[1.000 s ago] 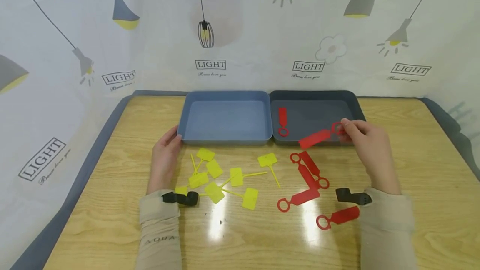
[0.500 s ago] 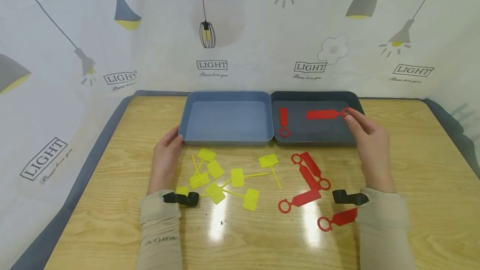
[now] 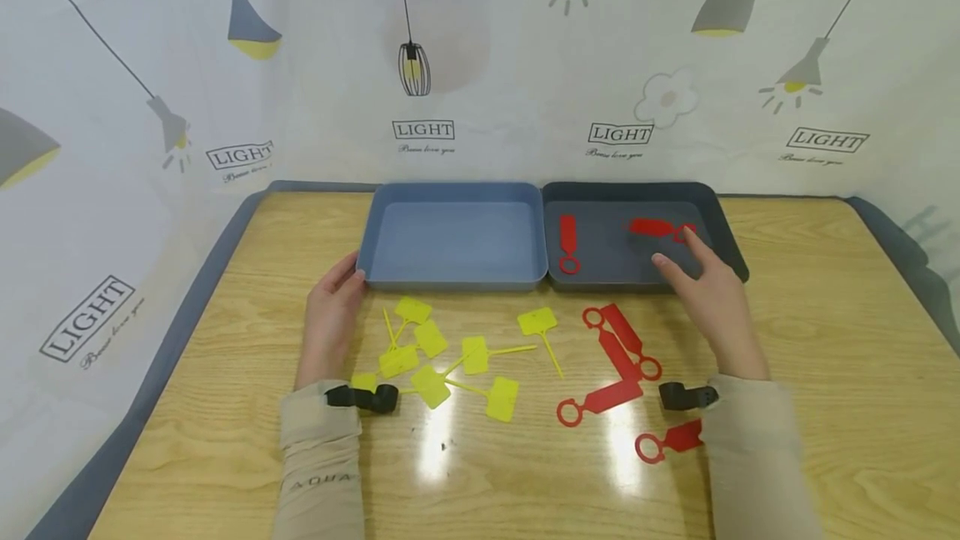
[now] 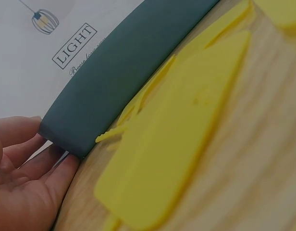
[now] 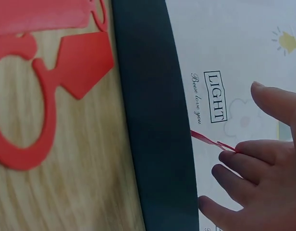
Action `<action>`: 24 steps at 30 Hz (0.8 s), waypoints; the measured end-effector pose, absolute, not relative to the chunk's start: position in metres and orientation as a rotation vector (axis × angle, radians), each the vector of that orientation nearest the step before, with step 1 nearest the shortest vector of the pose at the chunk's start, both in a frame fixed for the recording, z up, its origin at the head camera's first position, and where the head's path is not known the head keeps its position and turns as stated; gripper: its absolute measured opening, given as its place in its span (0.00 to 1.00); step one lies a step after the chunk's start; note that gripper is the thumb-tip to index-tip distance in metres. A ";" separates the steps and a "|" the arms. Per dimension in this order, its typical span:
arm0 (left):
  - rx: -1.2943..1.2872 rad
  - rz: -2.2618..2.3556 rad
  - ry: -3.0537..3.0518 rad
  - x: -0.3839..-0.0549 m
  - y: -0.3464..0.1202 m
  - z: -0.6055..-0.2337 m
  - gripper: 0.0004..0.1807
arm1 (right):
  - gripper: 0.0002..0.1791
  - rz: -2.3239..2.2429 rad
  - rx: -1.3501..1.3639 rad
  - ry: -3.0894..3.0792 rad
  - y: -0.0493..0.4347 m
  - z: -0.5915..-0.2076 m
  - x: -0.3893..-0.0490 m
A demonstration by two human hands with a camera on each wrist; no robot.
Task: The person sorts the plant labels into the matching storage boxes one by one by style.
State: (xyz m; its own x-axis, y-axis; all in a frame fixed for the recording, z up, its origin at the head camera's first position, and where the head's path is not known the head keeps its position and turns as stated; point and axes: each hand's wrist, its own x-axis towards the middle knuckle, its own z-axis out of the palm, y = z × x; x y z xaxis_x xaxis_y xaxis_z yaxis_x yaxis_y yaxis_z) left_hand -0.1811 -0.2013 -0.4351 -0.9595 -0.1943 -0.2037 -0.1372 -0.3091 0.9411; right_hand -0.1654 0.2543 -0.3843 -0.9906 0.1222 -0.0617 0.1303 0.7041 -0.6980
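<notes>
My left hand (image 3: 330, 307) grips the near-left corner of the blue tray (image 3: 452, 283); in the left wrist view the thumb is at its rim and fingers reach its lower edge. The right hand (image 3: 712, 298), fingers spread and thumb apart, is over the dark grey tray (image 3: 738, 269). A red ring-ended plastic tag (image 3: 651, 227), blurred, is over that tray, its ring right at the index fingertip. In the right wrist view this tag (image 5: 203, 137) shows edge-on by the fingertips. Another red tag (image 3: 567, 233) lies at the tray's left side.
Several yellow T-shaped plant labels (image 3: 431, 386) lie scattered on the wooden table (image 3: 225, 440) before the blue tray. More red tags (image 3: 611, 396) lie before the dark tray, one partly behind the right sleeve (image 3: 753, 457). A lamp-printed cloth (image 3: 510, 90) stands behind.
The right hand carried the red tag back over the dark tray, then moved slightly left and spread its fingers, letting go of it. The left hand stays at the blue tray.
</notes>
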 end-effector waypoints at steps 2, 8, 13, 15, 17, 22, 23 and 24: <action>0.436 -2.467 -1.838 -0.182 -0.202 -0.436 0.24 | 0.44 -1.130 0.197 2.884 0.254 -0.386 -0.166; 0.398 -2.440 -1.895 -0.177 -0.201 -0.429 0.24 | 0.45 -1.047 0.090 2.896 0.250 -0.390 -0.167; 0.364 -2.436 -1.925 -0.174 -0.200 -0.425 0.25 | 0.44 -0.942 -0.022 2.919 0.249 -0.396 -0.168; 0.359 -2.445 -1.918 -0.173 -0.199 -0.425 0.25 | 0.43 -0.860 -0.072 2.927 0.249 -0.399 -0.170; 0.368 -2.441 -1.922 -0.173 -0.199 -0.425 0.24 | 0.43 -0.781 -0.118 2.926 0.248 -0.402 -0.170; 0.367 -2.447 -1.907 -0.172 -0.198 -0.424 0.24 | 0.43 -0.680 -0.168 2.898 0.244 -0.403 -0.170; 0.368 -2.445 -1.908 -0.172 -0.198 -0.424 0.24 | 0.42 -0.674 -0.173 2.894 0.243 -0.403 -0.169; 0.364 -2.445 -1.912 -0.172 -0.198 -0.423 0.24 | 0.42 -0.660 -0.174 2.897 0.242 -0.403 -0.169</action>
State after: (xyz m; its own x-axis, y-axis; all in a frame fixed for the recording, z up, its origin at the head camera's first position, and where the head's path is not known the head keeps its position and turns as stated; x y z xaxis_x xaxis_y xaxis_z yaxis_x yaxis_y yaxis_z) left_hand -0.1722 -0.1980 -0.4234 -0.9728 -0.1553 -0.1719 -0.1294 -0.2513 0.9592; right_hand -0.1694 0.2425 -0.4028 -0.9795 -0.1499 -0.1345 -0.0768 0.8953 -0.4387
